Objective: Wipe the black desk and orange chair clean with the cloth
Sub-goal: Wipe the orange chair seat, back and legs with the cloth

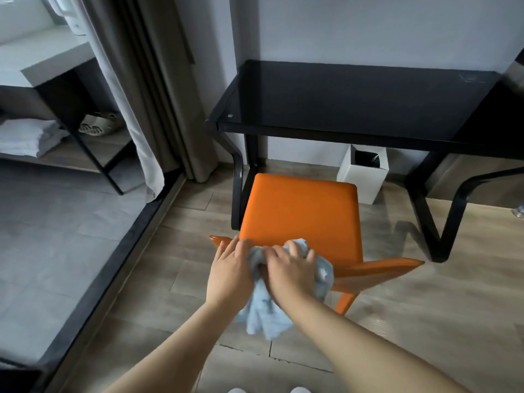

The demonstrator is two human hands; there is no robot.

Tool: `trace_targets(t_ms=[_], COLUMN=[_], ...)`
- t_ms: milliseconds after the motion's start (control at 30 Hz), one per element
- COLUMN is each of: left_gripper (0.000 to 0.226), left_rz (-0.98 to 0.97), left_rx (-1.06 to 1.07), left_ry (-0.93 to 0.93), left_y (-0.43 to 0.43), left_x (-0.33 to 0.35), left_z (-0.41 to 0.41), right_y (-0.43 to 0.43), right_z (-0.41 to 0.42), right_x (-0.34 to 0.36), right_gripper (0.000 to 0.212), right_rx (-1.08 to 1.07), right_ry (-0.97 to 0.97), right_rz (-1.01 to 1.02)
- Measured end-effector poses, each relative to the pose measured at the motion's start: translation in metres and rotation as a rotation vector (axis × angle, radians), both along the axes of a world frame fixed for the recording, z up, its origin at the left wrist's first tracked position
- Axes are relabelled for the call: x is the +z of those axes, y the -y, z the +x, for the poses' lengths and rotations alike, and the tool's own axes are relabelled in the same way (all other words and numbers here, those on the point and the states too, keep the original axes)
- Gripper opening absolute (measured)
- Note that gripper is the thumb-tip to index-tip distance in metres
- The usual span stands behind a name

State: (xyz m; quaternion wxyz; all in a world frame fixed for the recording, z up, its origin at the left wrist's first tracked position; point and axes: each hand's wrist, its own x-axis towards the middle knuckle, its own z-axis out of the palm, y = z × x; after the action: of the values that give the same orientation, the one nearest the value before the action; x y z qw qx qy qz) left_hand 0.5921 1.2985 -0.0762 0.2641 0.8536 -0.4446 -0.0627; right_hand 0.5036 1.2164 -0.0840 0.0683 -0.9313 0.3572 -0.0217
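Observation:
The orange chair (300, 214) stands in front of the black desk (354, 100), its seat partly under the desk's front edge and its backrest nearest me. A light blue cloth (263, 313) is draped over the top of the backrest and hangs down toward me. My right hand (289, 270) presses on the cloth with its fingers curled over it. My left hand (231, 268) lies flat on the backrest's left part, touching the cloth's edge. The backrest's middle is hidden under the hands and cloth.
A white waste bin (364, 171) with a black liner stands under the desk. Grey curtains (153, 89) hang at the left beside a glass partition. Behind it, folded white towels (28, 136) and slippers (97, 124) lie on a shelf. Wood floor (425, 307) surrounds the chair.

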Motion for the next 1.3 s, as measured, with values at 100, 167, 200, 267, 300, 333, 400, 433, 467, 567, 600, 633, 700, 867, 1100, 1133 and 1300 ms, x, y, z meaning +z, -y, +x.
trace_targets(t_ms=[100,167,200,267,300,333,400,433,467,567,600,633,700,867,1100,1133,1300], left_gripper=[0.041,0.051,0.053,0.049,0.046,0.044,0.045,0.045,0.044,0.044,0.044,0.043,0.043,0.047,0.042,0.036,0.026], left_rz=[0.026,0.071,0.1,0.166,0.198,0.223,0.249,0.249,0.232,0.178,0.179,0.167,0.122,0.387,0.324,0.317,0.32], left_rx=[0.017,-0.024,-0.038,-0.063,-0.081,-0.097,-0.156,-0.191,-0.202,-0.15,-0.177,-0.214,-0.244,-0.2,-0.203,-0.191,-0.169], left_ry=[-0.04,0.034,0.079,0.165,0.201,0.216,0.203,0.185,0.152,0.077,0.121,0.169,0.193,0.208,0.34,0.332,0.27], left_y=[-0.002,-0.002,-0.002,0.0,0.001,0.005,0.018,0.025,0.03,0.037,0.036,0.034,0.034,0.045,0.053,0.054,0.058], left_x=[-0.001,-0.002,-0.001,-0.001,0.001,0.003,0.003,0.002,-0.001,-0.007,-0.009,-0.009,-0.012,-0.008,-0.005,-0.006,-0.004], left_z=[0.004,0.003,0.001,-0.003,-0.007,-0.013,-0.031,-0.043,-0.053,-0.064,-0.061,-0.059,-0.056,-0.067,-0.074,-0.073,-0.066], right_y=[0.004,0.02,0.03,0.051,0.06,0.066,0.063,0.054,0.044,0.043,0.054,0.066,0.095,0.118,0.115,0.126,0.162], right_z=[-0.004,-0.04,-0.064,-0.105,-0.117,-0.122,-0.109,-0.097,-0.087,-0.085,-0.096,-0.11,-0.148,-0.173,-0.16,-0.173,-0.21], right_x=[0.006,0.008,0.006,0.006,0.008,0.009,0.013,0.014,0.013,0.008,0.006,0.006,0.008,0.017,0.013,0.014,0.015], right_gripper=[0.018,0.011,0.013,0.021,0.022,0.019,0.005,0.013,0.017,0.016,0.012,0.016,0.029,0.03,0.026,0.028,0.033], right_rx=[0.052,0.133,0.139,0.122,0.112,0.102,0.083,0.069,0.063,0.128,0.163,0.188,0.18,0.185,0.327,0.317,0.329], right_ry=[0.09,0.204,0.241,0.277,0.281,0.264,0.195,0.18,0.193,0.284,0.311,0.316,0.276,0.237,0.344,0.345,0.384], right_rz=[-0.071,-0.211,-0.288,-0.375,-0.393,-0.38,-0.257,-0.201,-0.179,-0.219,-0.248,-0.281,-0.39,-0.445,-0.452,-0.47,-0.47])
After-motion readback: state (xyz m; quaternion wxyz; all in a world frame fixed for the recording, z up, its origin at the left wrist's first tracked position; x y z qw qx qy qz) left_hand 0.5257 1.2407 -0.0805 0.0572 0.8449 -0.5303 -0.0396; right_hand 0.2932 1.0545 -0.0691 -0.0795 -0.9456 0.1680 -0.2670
